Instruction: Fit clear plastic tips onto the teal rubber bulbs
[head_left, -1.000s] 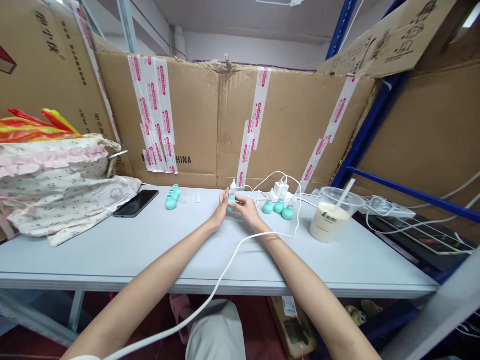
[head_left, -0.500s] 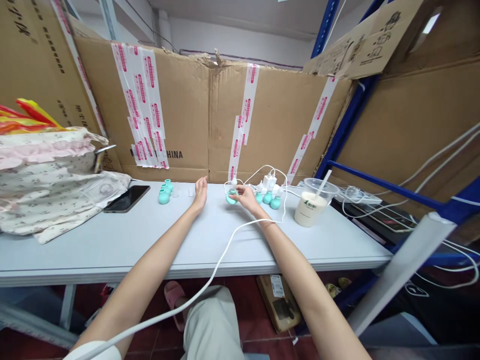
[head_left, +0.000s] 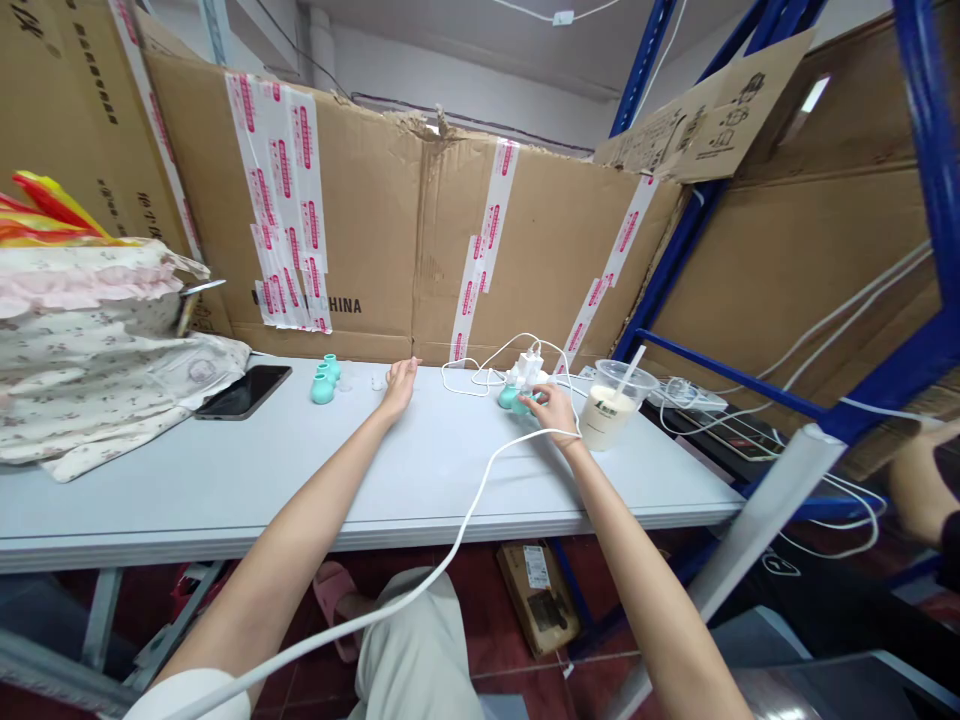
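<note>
My right hand (head_left: 551, 410) is at the right of the table, its thumb and fingers closed on a small round teal bulb (head_left: 521, 404). Another teal bulb (head_left: 508, 396) stands just left of it; my fingers partly hide the group. My left hand (head_left: 400, 388) rests on its side on the tabletop, fingers loosely extended and holding nothing visible. Close to its left are small clear plastic pieces (head_left: 377, 381). Farther left, several teal bulbs (head_left: 323, 388) with open necks stand in a row.
A white charger plug with cable (head_left: 530, 364) sits behind the right bulbs. A plastic cup with straw (head_left: 609, 412) stands right of my hand. A white cable (head_left: 457, 540) crosses my right wrist. Left are a phone (head_left: 244, 392) and floral cloth bag (head_left: 112, 350). Another person's arm (head_left: 916, 485) shows far right.
My right hand has moved right, from the middle of the table with a teal bulb to the group of bulbs by the plug. My left hand stays almost in place. The view has shifted slightly.
</note>
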